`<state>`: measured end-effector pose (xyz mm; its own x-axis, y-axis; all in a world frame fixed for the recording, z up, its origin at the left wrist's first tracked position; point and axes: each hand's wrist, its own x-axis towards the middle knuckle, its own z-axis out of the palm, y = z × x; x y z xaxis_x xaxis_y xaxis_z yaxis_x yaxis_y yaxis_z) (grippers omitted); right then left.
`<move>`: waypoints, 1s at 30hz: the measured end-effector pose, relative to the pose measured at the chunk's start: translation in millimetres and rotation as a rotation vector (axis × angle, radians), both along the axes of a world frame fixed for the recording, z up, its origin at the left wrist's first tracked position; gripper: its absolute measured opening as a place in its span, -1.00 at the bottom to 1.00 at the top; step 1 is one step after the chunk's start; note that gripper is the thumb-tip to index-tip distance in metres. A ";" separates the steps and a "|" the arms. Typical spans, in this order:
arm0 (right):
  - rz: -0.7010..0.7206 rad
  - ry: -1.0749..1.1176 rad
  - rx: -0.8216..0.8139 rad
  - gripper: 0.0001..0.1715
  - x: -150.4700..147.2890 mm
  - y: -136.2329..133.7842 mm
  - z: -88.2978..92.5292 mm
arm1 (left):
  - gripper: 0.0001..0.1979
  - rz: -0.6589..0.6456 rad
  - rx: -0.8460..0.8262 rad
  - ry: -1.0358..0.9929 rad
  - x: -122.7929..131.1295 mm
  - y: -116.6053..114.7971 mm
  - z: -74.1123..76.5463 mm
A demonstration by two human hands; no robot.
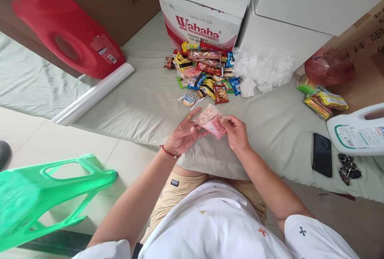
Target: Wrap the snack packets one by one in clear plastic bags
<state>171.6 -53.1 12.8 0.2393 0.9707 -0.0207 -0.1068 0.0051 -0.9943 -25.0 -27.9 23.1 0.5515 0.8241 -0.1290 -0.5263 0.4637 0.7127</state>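
Observation:
My right hand (237, 133) pinches the right edge of a small pink-and-clear snack packet (211, 122) between thumb and fingers. My left hand (186, 133) lies palm up at the packet's left edge, its fingers spread; whether they touch the wrapper I cannot tell. Just beyond both hands is a heap of wrapped snacks (207, 67) in yellow, red, blue and brown. Nearest to me in that heap are a brown cookie packet (221, 94) and a white-and-blue packet (189, 100).
Behind the heap stands a Wahaha carton (201, 25), with crumpled clear plastic (264, 69) to its right. Left are a red jug (69, 31), a plastic roll (96, 93) and a green stool (54, 195). Right lie a phone (322, 155), keys (349, 169) and a white bottle (357, 131).

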 end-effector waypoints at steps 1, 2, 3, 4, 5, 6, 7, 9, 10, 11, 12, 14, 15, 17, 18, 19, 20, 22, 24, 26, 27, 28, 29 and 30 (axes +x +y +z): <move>-0.035 0.050 -0.022 -0.56 -3.3 -1.3 -3.1 | -0.20 -0.001 -0.028 0.021 7.0 -4.6 -3.9; -0.055 0.077 -0.039 -0.55 -6.0 -3.2 -5.4 | -0.30 0.010 -0.053 0.052 14.0 -9.2 -7.1; -0.068 0.082 -0.051 -0.54 -7.9 -5.7 -6.6 | -0.41 0.032 -0.075 0.087 20.7 -13.5 -9.4; -0.072 0.069 -0.064 -0.53 -8.8 -8.7 -6.8 | -0.50 0.066 -0.092 0.118 26.5 -17.1 -10.7; -0.067 0.050 -0.078 -0.52 -8.4 -12.1 -6.0 | -0.55 0.106 -0.103 0.140 31.3 -19.8 -10.9; -0.047 0.040 -0.094 -0.51 -6.8 -15.7 -4.4 | -0.55 0.140 -0.106 0.153 34.8 -21.7 -10.3; -0.009 0.050 -0.111 -0.51 -4.0 -19.2 -2.1 | -0.52 0.159 -0.101 0.162 37.1 -22.8 -8.9; 0.114 0.109 -0.148 -0.48 4.2 -25.7 2.6 | -0.44 0.173 -0.062 0.184 39.6 -23.3 -5.5; 0.175 0.134 -0.169 -0.45 8.9 -28.9 4.5 | -0.41 0.164 -0.038 0.204 40.7 -23.2 -4.0; 0.213 0.147 -0.190 -0.41 13.7 -32.2 5.8 | -0.41 0.147 -0.019 0.234 42.3 -23.4 -3.2; 0.218 0.145 -0.212 -0.41 18.2 -36.0 6.3 | -0.42 0.127 -0.009 0.282 44.6 -23.8 -3.0; 0.151 0.120 -0.256 -0.44 26.3 -45.3 5.4 | -0.47 0.075 -0.008 0.420 51.5 -26.0 -4.5; 0.105 0.107 -0.273 -0.44 30.3 -50.8 4.3 | -0.49 0.039 -0.011 0.495 55.5 -27.6 -5.8; 0.042 0.073 -0.294 -0.45 40.6 -62.3 2.2 | -0.50 -0.041 0.002 0.612 62.2 -30.6 -8.3; 0.018 0.043 -0.300 -0.44 48.4 -67.3 1.6 | -0.49 -0.073 0.013 0.646 63.8 -31.5 -9.1; -0.015 0.008 -0.305 -0.44 58.9 -70.7 1.8 | -0.48 -0.088 0.024 0.665 63.7 -31.8 -9.4; -0.057 -0.026 -0.308 -0.43 72.9 -72.1 3.0 | -0.47 -0.082 0.032 0.680 61.7 -31.5 -9.3; -0.191 -0.067 -0.314 -0.43 112.4 -66.6 10.3 | -0.45 -0.023 0.039 0.711 52.5 -29.4 -8.3; -0.373 -0.042 -0.316 -0.46 166.4 -49.6 26.6 | -0.44 0.038 0.050 0.738 39.4 -27.4 -7.2; -0.641 0.000 -0.306 -0.61 228.1 -24.8 51.6 | -0.46 0.056 0.072 0.756 26.7 -27.4 -6.8; -0.794 0.025 -0.283 -0.72 258.4 -11.8 65.8 | -0.47 0.053 0.084 0.762 21.8 -28.5 -7.1; -0.885 0.016 -0.263 -0.79 286.3 0.4 79.5 | -0.49 0.050 0.096 0.767 18.0 -30.2 -7.7; -0.922 0.009 -0.259 -0.77 310.4 10.9 91.5 | -0.50 0.050 0.107 0.773 15.3 -32.3 -8.5; -0.920 0.013 -0.288 -0.63 329.4 19.2 100.4 | -0.51 0.056 0.116 0.781 13.5 -34.5 -9.5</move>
